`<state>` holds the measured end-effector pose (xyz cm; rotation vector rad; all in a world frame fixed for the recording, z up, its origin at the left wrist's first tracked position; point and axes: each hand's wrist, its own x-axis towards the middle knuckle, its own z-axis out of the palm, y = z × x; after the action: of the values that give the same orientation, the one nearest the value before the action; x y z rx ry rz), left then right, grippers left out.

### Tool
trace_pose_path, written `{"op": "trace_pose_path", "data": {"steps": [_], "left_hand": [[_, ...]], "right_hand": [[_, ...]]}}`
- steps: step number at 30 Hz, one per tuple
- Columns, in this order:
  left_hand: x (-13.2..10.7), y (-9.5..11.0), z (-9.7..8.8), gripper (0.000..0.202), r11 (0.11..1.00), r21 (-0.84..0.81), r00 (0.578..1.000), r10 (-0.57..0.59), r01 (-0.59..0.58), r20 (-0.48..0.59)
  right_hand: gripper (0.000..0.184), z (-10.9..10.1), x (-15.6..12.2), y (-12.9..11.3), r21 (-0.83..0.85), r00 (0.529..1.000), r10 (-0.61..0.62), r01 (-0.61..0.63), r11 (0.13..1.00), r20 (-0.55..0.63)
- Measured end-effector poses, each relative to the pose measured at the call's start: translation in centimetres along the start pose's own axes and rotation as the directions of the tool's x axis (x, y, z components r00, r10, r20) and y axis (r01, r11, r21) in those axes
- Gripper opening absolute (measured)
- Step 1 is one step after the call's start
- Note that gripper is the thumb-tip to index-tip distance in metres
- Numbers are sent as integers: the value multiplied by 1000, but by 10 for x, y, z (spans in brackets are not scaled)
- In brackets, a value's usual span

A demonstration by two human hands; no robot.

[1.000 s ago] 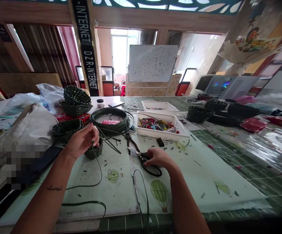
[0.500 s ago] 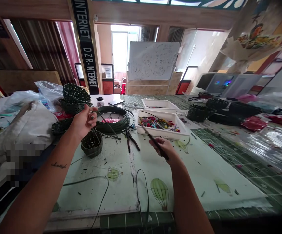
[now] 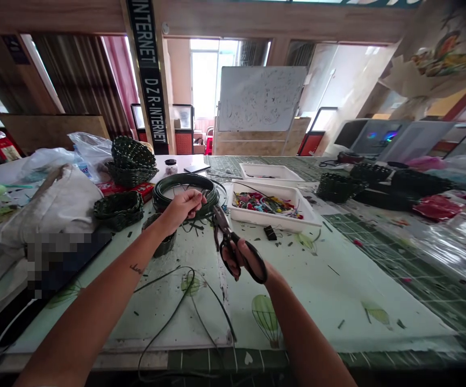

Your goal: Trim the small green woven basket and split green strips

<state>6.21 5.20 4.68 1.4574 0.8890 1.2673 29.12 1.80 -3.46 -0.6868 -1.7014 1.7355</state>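
Observation:
My right hand (image 3: 241,257) grips a pair of black-handled scissors (image 3: 228,231) by the loops, the blades pointing up and away toward my left hand. Just left of the blade tips, my left hand (image 3: 186,206) is closed in a pinch; what sits between its fingertips is too small to make out. Below my left wrist stands a small dark green woven basket (image 3: 165,246), partly covered by the forearm. Behind my left hand lies a coil of dark green strip (image 3: 164,188). Pliers (image 3: 216,236) show partly behind the scissors. Loose dark strips (image 3: 176,309) curve across the near tabletop.
A white tray (image 3: 275,219) holds colourful small pieces, with another white tray (image 3: 285,171) behind it. Woven baskets (image 3: 133,161) are stacked at left, near a low basket (image 3: 119,210). A black clip (image 3: 270,233) lies right of the scissors. More dark baskets (image 3: 339,188) stand at right.
My left hand has moved right and slightly down, toward the middle. My right hand has shifted left and turned the scissors, bringing them near it. Loose strips on the near table have shifted.

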Motion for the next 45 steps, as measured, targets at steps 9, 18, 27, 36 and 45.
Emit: {"op": "trace_pose_path", "data": {"steps": [9, 18, 27, 36, 45], "left_hand": [[-14, 9, 0, 36, 982, 188, 994, -2, -18, 106], [-17, 2, 13, 36, 938, 340, 960, -38, -61, 277], [-17, 9, 16, 36, 917, 394, 937, -90, -54, 336], [-15, 2, 13, 35, 901, 425, 944, -65, -83, 322], [-25, 17, 11, 34, 864, 489, 951, -41, -121, 308]], "right_hand": [[75, 6, 1, -2, -35, 996, -39, 42, 998, 83], [79, 9, 2, 3, -3, 998, -51, 51, 999, 35], [80, 16, 7, 11, 19, 999, -43, 43, 999, 2], [73, 20, 9, 14, -28, 998, 20, -22, 999, -57], [73, 6, 3, -3, -415, 990, 47, -98, 905, -131]]}}
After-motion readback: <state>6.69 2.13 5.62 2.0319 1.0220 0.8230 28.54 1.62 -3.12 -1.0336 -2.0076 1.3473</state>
